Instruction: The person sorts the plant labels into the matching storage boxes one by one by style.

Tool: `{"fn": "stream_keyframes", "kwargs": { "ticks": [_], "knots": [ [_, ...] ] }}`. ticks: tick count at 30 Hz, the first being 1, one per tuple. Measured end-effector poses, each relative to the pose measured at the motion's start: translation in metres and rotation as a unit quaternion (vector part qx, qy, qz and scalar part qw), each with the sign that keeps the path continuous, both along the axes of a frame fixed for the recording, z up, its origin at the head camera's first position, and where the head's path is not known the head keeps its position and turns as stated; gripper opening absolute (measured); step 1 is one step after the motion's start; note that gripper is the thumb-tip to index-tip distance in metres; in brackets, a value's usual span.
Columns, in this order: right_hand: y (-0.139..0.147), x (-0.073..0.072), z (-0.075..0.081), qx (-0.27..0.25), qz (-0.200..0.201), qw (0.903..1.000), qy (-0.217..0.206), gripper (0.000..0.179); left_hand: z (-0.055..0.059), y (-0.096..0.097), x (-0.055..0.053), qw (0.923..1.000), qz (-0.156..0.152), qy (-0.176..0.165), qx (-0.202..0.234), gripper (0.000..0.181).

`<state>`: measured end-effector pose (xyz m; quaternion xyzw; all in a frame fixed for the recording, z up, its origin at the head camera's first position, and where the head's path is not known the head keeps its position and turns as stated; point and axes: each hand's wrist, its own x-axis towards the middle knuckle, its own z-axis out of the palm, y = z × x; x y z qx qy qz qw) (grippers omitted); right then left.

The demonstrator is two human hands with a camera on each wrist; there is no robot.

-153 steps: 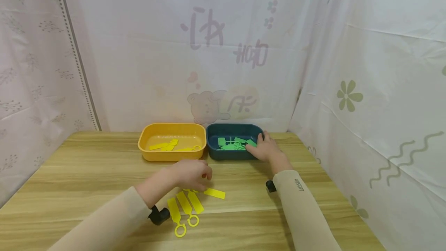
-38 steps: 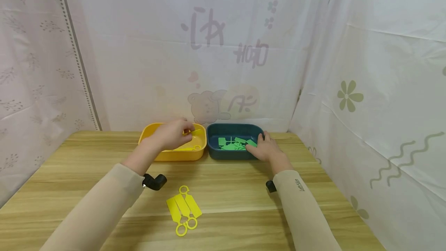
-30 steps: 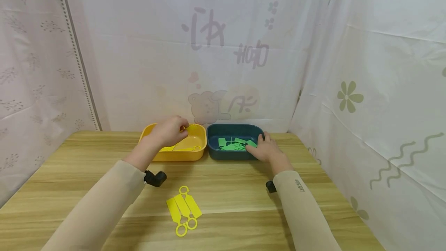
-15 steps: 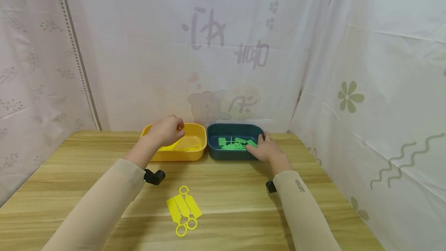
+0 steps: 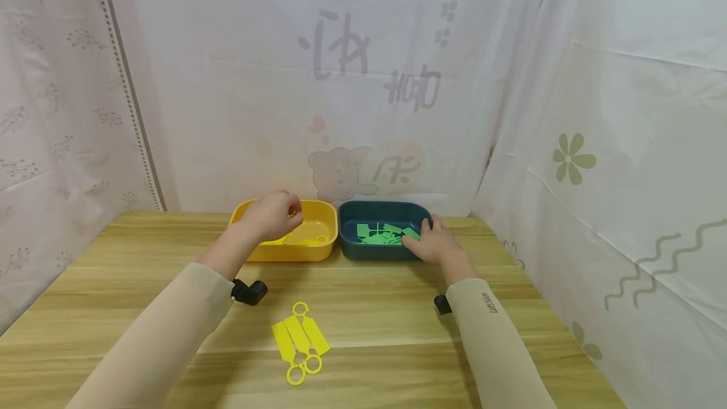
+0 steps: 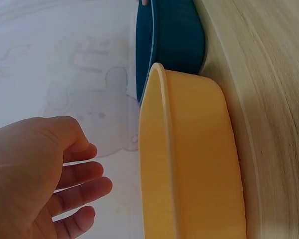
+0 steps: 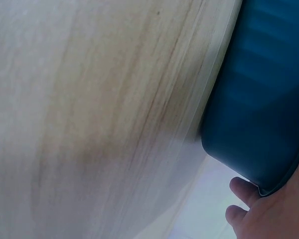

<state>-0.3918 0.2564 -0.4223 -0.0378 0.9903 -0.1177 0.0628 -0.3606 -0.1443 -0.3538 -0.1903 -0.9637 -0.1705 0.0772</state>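
My left hand [image 5: 275, 214] hovers over the yellow box [image 5: 324, 254], its fingers loosely bent; in the left wrist view nothing lies between the thumb [image 6: 82, 142] and fingers, and the hand is apart from the rim. Several flat yellow ring tags [image 5: 309, 243] lie inside that box, partly hidden by the hand. My right hand [image 5: 440, 245] grips the right end of the dark teal box [image 5: 349, 250], which holds several green tags [image 5: 380, 238]. In the right wrist view two fingertips [image 7: 244, 191] show at the teal box's end wall [image 7: 254, 134].
Three yellow ring tags [image 5: 298, 336] lie close together on the wooden table [image 5: 386, 327], nearer the front. The two boxes stand side by side at the table's back edge. Behind and beside them hangs a patterned cloth [image 5: 238, 93].
My left hand carried a yellow tag from the table to the yellow box and let it go there. Since then it has barely moved. The right hand has stayed on the teal box.
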Motion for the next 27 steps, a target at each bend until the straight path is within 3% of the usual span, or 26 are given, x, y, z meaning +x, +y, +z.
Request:
{"fn": "stream_keyframes", "kwargs": {
  "ticks": [6,16,22,27],
  "knots": [
    [0.0,0.001,0.001,0.001,-0.003,1.0,-0.001,0.105,0.002,0.003,0.009,0.9996,-0.024,0.012,0.012,0.023],
    [-0.002,0.002,0.003,-0.003,0.001,1.0,-0.005,0.103,0.008,0.009,0.036,0.9952,-0.088,0.041,0.01,0.017],
    [-0.001,0.0,0.002,0.001,0.006,1.0,-0.002,0.104,0.009,0.015,0.052,0.9904,-0.136,0.008,-0.021,0.016],
    [0.0,0.0,0.002,0.003,0.007,1.0,-0.003,0.104,0.002,0.017,0.06,0.9859,-0.158,-0.02,-0.051,0.011]
  ]
}}
